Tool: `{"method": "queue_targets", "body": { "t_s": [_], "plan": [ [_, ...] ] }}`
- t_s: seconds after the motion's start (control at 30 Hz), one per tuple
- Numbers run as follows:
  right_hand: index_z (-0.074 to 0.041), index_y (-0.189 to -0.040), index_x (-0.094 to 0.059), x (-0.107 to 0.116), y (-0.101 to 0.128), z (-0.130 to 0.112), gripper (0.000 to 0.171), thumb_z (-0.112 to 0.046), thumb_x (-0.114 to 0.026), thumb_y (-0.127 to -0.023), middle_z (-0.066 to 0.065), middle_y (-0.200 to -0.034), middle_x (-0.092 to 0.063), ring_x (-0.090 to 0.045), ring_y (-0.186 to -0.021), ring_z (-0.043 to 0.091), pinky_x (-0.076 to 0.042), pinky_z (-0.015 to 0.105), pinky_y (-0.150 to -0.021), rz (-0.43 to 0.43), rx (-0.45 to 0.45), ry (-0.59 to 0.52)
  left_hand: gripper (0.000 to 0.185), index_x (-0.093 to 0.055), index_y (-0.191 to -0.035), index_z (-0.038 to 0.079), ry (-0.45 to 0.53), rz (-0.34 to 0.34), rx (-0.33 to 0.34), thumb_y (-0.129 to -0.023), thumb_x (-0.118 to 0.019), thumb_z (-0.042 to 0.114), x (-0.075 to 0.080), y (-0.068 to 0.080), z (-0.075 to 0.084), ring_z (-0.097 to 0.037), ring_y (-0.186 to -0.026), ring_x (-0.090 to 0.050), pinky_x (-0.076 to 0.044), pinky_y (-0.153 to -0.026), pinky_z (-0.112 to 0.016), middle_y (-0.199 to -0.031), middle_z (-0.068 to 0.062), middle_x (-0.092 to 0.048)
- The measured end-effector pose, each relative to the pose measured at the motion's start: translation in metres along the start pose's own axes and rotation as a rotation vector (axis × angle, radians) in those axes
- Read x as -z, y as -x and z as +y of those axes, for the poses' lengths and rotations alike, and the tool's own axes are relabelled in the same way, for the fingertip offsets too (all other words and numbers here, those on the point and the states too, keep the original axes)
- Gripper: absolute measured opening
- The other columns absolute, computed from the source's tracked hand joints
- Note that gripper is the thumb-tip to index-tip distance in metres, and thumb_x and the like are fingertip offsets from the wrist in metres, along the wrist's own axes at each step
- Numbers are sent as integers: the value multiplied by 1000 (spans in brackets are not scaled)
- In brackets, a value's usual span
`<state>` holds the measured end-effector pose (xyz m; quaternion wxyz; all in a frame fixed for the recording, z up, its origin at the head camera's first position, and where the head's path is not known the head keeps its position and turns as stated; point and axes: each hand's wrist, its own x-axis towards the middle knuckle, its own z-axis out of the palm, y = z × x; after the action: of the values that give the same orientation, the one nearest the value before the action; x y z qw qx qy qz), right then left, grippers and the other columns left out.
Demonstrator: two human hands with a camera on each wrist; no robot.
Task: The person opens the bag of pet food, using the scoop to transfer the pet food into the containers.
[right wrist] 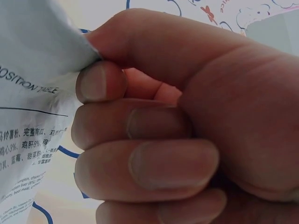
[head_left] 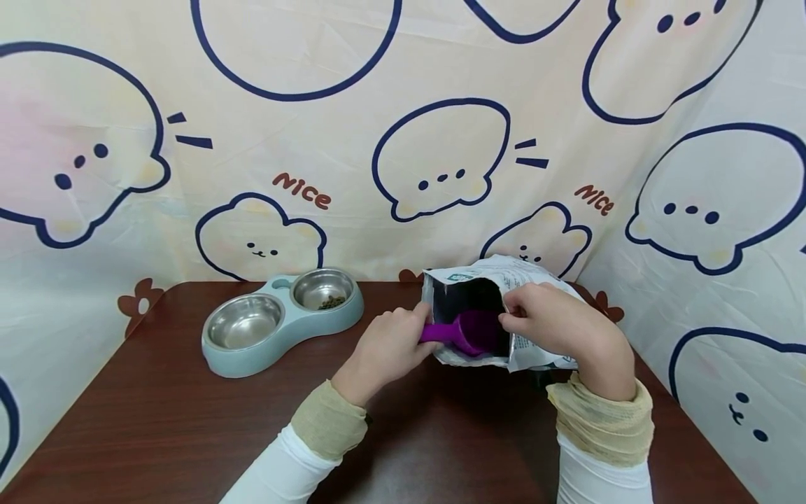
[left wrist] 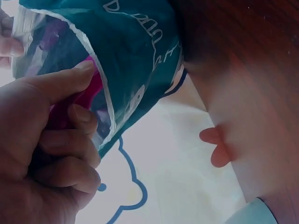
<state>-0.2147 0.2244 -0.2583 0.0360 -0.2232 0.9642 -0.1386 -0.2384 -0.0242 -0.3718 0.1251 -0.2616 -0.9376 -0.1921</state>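
My left hand (head_left: 392, 344) grips the handle of a purple scoop (head_left: 471, 333), whose bowl sits inside the mouth of a pet food bag (head_left: 540, 280). The bag lies on its side at the back right, its opening turned left and its inside dark. With thumb and forefinger my right hand (head_left: 563, 325) pinches the edge of the bag's mouth; printed text shows on the bag (right wrist: 28, 116) in the right wrist view. In the left wrist view the bag's teal side (left wrist: 135, 46) is seen, and the scoop's handle (left wrist: 86, 93) runs under my thumb. What the scoop's bowl contains is hidden.
A light blue double feeder (head_left: 283, 325) stands at the back left of the dark wooden table (head_left: 157, 434). Brown kibble (head_left: 331, 302) lies in its right steel bowl. A cartoon-printed cloth (head_left: 352, 140) hangs close behind the table and along its sides.
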Motion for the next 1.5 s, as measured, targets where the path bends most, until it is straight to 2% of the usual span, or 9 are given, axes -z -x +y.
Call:
{"method": "queue_targets", "body": {
  "t_s": [0.23, 0.53, 0.7, 0.83, 1.0, 1.17, 1.33, 1.5],
  "plan": [
    [-16, -73, -59, -1, 1, 1, 32, -17, -63, -104, -4, -64, -41, -47, -66, 13, -39, 28, -62, 4, 8, -1, 39, -62, -112, 8, 53, -49, 48, -98, -82, 39, 6, 2, -6, -11, -59, -56, -45, -54, -26, -77, -1, -65],
    [-16, -72, -57, -1, 1, 1, 33, -18, -63, -104, -4, -63, -41, -47, -66, 13, -38, 28, -62, 13, 8, 4, 33, -66, -107, 10, 21, -72, 47, -101, -79, 39, 6, 1, -8, -14, -63, -55, -45, -57, -30, -75, 0, -63],
    [-16, -72, -57, -1, 1, 2, 33, -17, -63, -104, -5, -64, -40, -46, -65, 13, -38, 28, -62, 16, 12, 6, 28, -67, -101, 10, 20, -78, 21, -102, -77, 37, 4, 1, -8, -15, -63, -52, -43, -57, -30, -73, 0, -59],
    [-16, -73, -57, -1, 1, 2, 33, -17, -64, -104, -5, -64, -40, -46, -65, 13, -38, 28, -62, 22, 18, 9, 26, -66, -98, 12, -18, -31, -20, -101, -78, 35, 3, 1, -7, -16, -63, -53, -43, -56, -31, -73, 0, -60],
    [-16, -74, -59, 0, 0, 2, 31, -17, -64, -104, -4, -64, -41, -47, -66, 13, -39, 28, -62, 17, 16, 5, 22, -70, -100, 13, -93, 46, -68, -99, -82, 32, 2, 1, -3, -21, -68, -66, -53, -58, -38, -82, -3, -73],
    [-16, -74, -60, 0, 0, 2, 31, -18, -64, -105, -4, -65, -42, -48, -67, 13, -39, 28, -63, 13, 15, 4, 20, -70, -101, 13, -107, 58, -77, -99, -81, 29, -2, 1, -3, -26, -73, -74, -60, -62, -42, -88, -5, -77],
    [-16, -74, -59, 0, 0, 2, 31, -18, -64, -105, -4, -65, -42, -48, -67, 13, -39, 29, -63, 8, 10, 6, 18, -70, -102, 15, -115, 55, -78, -99, -80, 30, -5, 1, -3, -23, -72, -72, -59, -62, -41, -89, -3, -77],
    [-16, -74, -59, 1, 0, 2, 31, -18, -64, -105, -4, -65, -42, -48, -67, 13, -39, 29, -63, 7, 12, 7, 17, -74, -105, 15, -192, 123, -135, -97, -83, 27, -9, 1, 2, -24, -73, -75, -62, -62, -40, -91, -5, -77]
  ]
}}
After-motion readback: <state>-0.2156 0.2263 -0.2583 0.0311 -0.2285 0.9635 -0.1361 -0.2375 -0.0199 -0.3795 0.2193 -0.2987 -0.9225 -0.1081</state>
